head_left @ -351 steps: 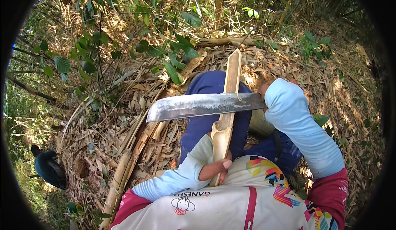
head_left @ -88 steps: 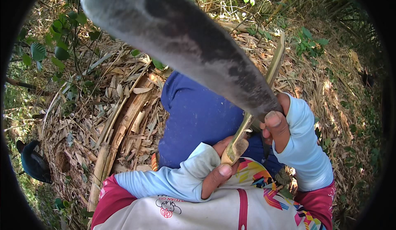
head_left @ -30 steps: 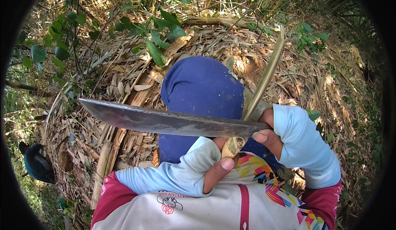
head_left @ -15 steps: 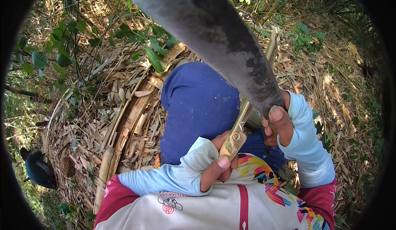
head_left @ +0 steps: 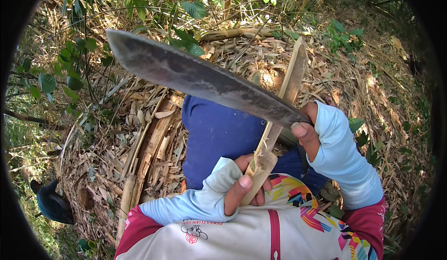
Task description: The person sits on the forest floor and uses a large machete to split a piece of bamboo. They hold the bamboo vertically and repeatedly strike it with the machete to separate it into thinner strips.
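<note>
My right hand (head_left: 307,136) is closed round the handle end of a machete (head_left: 200,78); the handle itself is mostly hidden. Its broad dark blade points to the upper left and crosses over a flat strip of split bamboo (head_left: 294,69). My left hand (head_left: 240,192) grips the near end of this strip, thumb on top and fingers beneath. Close to that hand, the strip is notched and has a small raised shaving on it. From my lap the strip slants away to the upper right, its far end tapered. Whether blade and strip touch, I cannot tell.
Below the blade is my knee in blue trousers (head_left: 219,134). Long split bamboo pieces (head_left: 149,141) lie to the left among dry leaves and chips. Leafy green plants (head_left: 70,69) grow at the upper left. A dark teal rounded object (head_left: 53,203) is at the far left.
The machete has swung down and leftward, its blade now lying flatter across the view. My right hand has shifted slightly left. The bamboo strip stays in my left hand, a little lower and turned.
</note>
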### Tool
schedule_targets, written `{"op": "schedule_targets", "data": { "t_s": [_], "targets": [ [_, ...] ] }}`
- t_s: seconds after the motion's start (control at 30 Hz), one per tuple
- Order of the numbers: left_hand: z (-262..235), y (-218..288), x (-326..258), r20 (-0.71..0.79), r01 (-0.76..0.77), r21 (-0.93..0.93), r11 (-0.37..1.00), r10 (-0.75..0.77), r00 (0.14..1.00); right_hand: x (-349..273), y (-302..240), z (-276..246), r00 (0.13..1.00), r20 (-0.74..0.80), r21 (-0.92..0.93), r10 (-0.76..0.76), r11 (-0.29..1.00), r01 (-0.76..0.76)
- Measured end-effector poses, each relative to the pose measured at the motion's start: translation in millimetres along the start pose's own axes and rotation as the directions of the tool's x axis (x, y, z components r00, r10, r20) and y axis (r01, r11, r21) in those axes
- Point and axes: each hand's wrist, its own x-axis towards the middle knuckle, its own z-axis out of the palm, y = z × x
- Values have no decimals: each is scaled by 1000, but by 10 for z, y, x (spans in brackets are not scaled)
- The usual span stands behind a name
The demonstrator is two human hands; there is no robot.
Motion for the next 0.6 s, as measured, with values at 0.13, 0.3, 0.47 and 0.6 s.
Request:
{"op": "schedule_targets", "data": {
  "t_s": [0.13,0.3,0.47,0.6],
  "targets": [
    [16,24,-3,10,7,22,1000,-7,1000,-6,-3,-57,997,2,-31,72,997,-72],
    [-14,17,-15,14,64,20,998,-65,998,-21,-12,-40,999,42,-78,-27,996,31],
    [-18,10,-45,22,83,22,996,-83,996,-19,-25,-93,989,57,-2,137,991,-137],
    [-31,33,-25,28,100,31,994,-101,994,-67,-28,-86,992,128,-92,-13,995,25]
  ]
}}
